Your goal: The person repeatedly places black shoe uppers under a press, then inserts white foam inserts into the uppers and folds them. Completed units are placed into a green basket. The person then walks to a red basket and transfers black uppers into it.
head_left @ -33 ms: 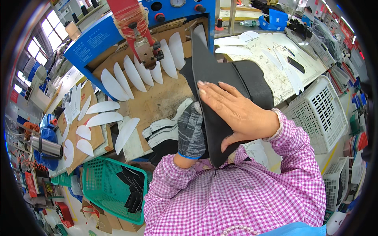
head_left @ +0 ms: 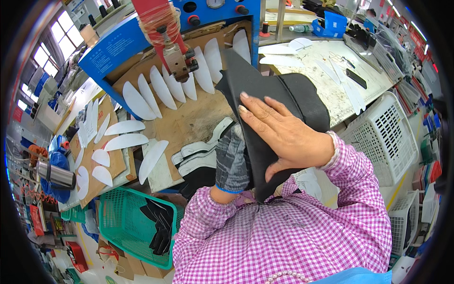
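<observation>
A black fabric piece [head_left: 283,90], shaped like a shoe upper, is held up in front of my chest. My right hand [head_left: 283,137] lies flat on its outer face, fingers spread and pointing up-left. My left hand [head_left: 232,163] wears a grey knitted glove and grips the piece from the left edge, partly hidden behind it. Both sleeves are pink checked cloth.
White curved insert pieces [head_left: 163,90] lie fanned on the brown workboard [head_left: 184,123] under a blue machine with a red arm [head_left: 165,38]. A green basket [head_left: 120,222] with black pieces sits lower left. White baskets [head_left: 385,137] stand at the right beside a white table [head_left: 326,80].
</observation>
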